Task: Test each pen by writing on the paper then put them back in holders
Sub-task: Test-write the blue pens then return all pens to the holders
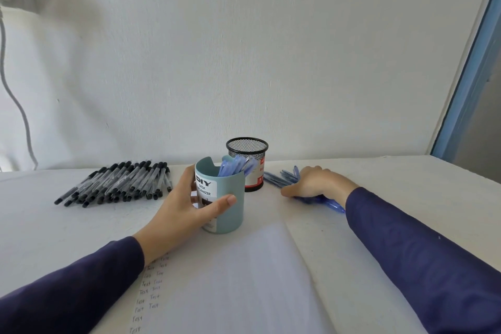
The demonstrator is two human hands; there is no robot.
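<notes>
So the left hand (187, 206) has its fingers and thumb wrapped around the teal holder (235, 214), which stands about mid-tabletop (406, 179), just past the top edge of the paper (230, 279). A bunch of blue pens (235, 165) is already sticking out of it. Right behind it, toward the far edge, there's a black mesh cup (247, 148) with a red and white label; can't tell if anything is in there.

The right hand (314, 182) is palm-down to the right of the mesh cup, fingers curled over a loose blue pile (282, 177) of pens lying flat, a few poking out on both sides.

The black-capped pens (122, 182) lie in a big heap near the far left edge. The paper sits at the near edge with "Test" written over and over down its left side.
</notes>
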